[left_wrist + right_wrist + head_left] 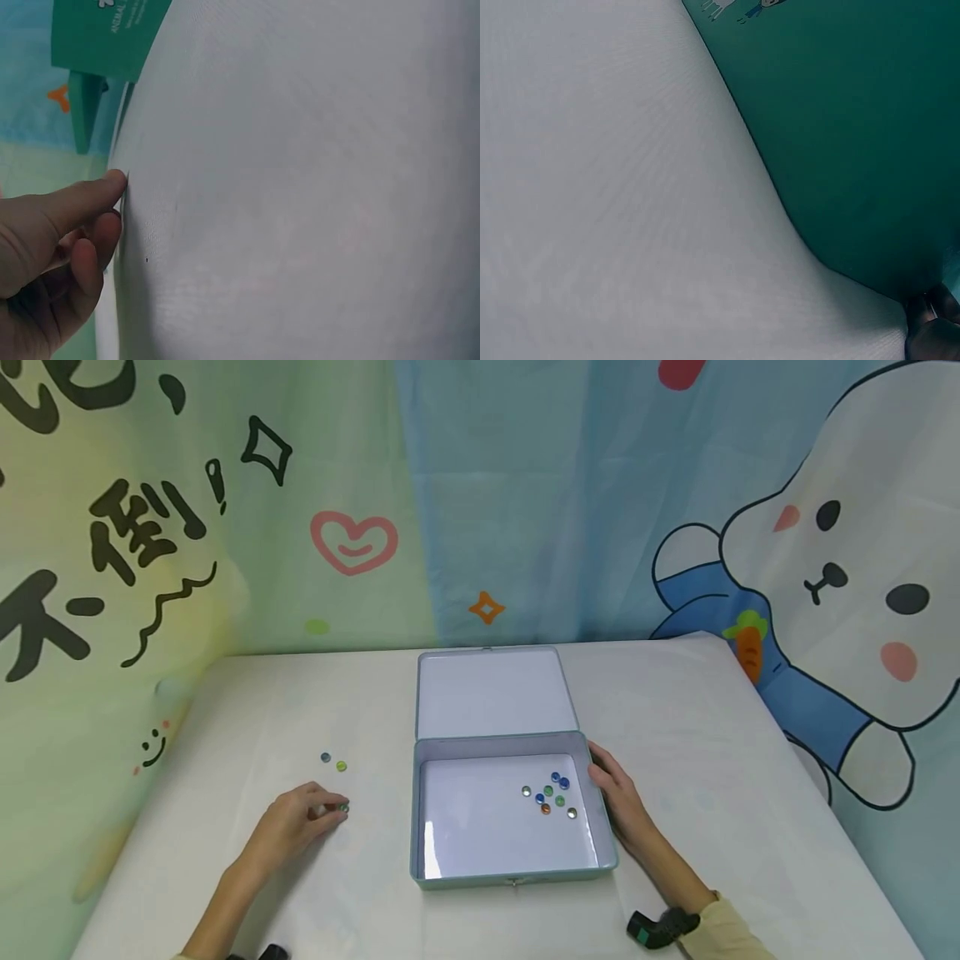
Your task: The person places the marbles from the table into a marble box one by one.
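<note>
My left hand (pixel 288 827) pinches a small glass marble (pixel 344 807) between thumb and fingertips, low over the white table. In the left wrist view the thumb and fingers (pixel 112 184) come together, and the marble is hidden. Just beyond this hand lie a blue marble (pixel 326 757) and a yellow-green marble (pixel 341 766). An open tin box (pixel 480 877), green outside and pale inside, stands in the middle. My right hand (pixel 622 797) holds its right side at the rim. Several blue, green, orange and clear marbles (pixel 548 791) lie inside, toward the right.
The box's hinged lid (pixel 495 693) lies back toward the far table edge. A white cloth covers the table (pixel 360 893). Behind it hangs a printed curtain (pixel 510 510); a wrist camera (pixel 663 928) sits on the right wrist.
</note>
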Demonstrator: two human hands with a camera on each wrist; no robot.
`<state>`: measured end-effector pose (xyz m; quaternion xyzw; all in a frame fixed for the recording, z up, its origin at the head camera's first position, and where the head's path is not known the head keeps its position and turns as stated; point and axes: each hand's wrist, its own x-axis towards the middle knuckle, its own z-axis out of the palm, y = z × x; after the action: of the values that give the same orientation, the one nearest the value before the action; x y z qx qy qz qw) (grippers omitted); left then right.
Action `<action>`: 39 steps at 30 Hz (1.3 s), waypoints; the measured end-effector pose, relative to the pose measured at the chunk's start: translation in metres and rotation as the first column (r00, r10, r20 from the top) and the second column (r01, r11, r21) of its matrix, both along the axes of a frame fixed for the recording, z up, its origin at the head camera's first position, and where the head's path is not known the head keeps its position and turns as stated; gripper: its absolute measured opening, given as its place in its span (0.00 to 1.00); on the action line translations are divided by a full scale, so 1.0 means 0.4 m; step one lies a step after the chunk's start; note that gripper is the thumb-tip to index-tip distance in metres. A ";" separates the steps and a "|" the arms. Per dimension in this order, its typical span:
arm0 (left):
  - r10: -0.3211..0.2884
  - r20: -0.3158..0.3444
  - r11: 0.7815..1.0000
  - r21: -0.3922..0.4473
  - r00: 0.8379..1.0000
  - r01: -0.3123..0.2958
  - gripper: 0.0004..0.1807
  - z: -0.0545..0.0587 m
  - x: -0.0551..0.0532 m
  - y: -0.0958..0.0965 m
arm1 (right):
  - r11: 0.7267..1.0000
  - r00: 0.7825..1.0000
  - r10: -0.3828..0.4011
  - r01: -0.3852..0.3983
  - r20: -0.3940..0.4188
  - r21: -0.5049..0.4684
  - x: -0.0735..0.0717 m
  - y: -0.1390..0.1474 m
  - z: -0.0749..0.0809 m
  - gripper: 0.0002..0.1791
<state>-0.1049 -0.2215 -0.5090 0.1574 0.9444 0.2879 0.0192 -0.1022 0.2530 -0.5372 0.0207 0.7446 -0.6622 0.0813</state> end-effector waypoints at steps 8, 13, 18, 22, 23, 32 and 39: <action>-0.010 -0.019 0.999 0.037 1.000 0.011 0.10 -0.005 0.008 0.000 | 1.000 1.000 0.009 -0.009 -0.016 -0.001 -0.001 0.002 -0.007 0.31; -0.025 0.002 0.997 0.072 1.000 0.025 0.11 -0.009 0.014 -0.001 | 1.000 1.000 0.007 -0.007 -0.002 0.011 0.000 0.001 -0.008 0.31; -0.045 0.000 0.990 0.134 0.999 0.045 0.11 0.000 0.016 0.005 | 1.000 1.000 0.001 -0.001 -0.003 0.004 0.001 -0.001 -0.008 0.31; -0.071 0.024 0.968 0.243 0.997 0.063 0.12 0.025 0.015 0.018 | 1.000 1.000 0.000 0.000 -0.007 -0.004 0.001 -0.001 -0.010 0.31; -0.076 0.034 0.961 0.268 0.997 0.064 0.12 0.032 0.015 0.022 | 1.000 1.000 0.000 0.000 -0.007 -0.005 0.001 -0.001 -0.010 0.31; -0.104 0.155 0.915 0.402 0.982 0.034 0.13 0.096 0.011 0.075 | 1.000 1.000 0.002 -0.002 0.006 0.019 0.001 0.001 -0.005 0.31; -0.221 0.103 0.920 0.354 0.970 0.172 0.10 0.167 -0.021 0.144 | 1.000 1.000 0.001 -0.001 -0.005 0.019 0.000 0.003 -0.002 0.32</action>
<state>-0.1134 -0.1637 -0.4421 0.2316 0.8556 0.4546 0.0872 -0.1024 0.2541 -0.5380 0.0192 0.7511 -0.6552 0.0794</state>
